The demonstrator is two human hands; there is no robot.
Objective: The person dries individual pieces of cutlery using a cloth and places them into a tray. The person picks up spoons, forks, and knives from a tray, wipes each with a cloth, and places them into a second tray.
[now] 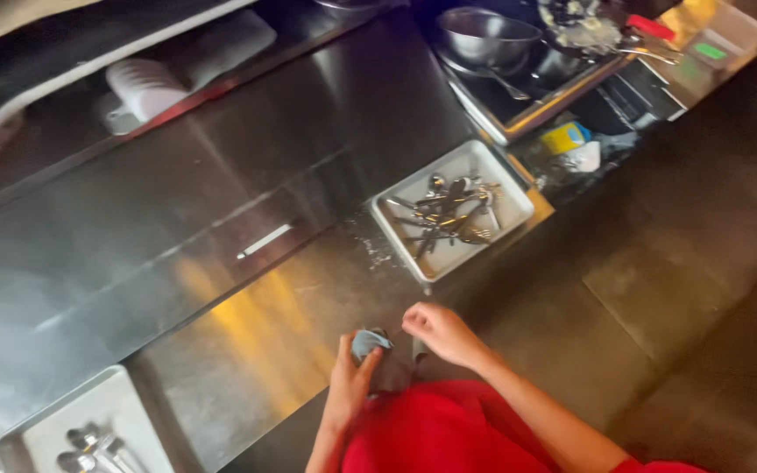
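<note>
My left hand (350,375) is closed around a small grey-blue cloth (368,342) at the near edge of the steel counter (247,263). My right hand (440,333) hovers just right of the cloth with curled fingers; whether it pinches something is unclear. Just beyond both hands sits a white rectangular tray (510,197) full of several metal spoons and forks (449,215). A red garment (449,434) covers my body below the hands.
Another white tray (111,407) with a few spoons (89,447) sits at the near left. Far right are a steel bowl (486,35), a pan of food (589,31) and a yellow sponge (564,137). A white rack (146,88) lies at the back. Dark floor tiles (685,289) spread to the right.
</note>
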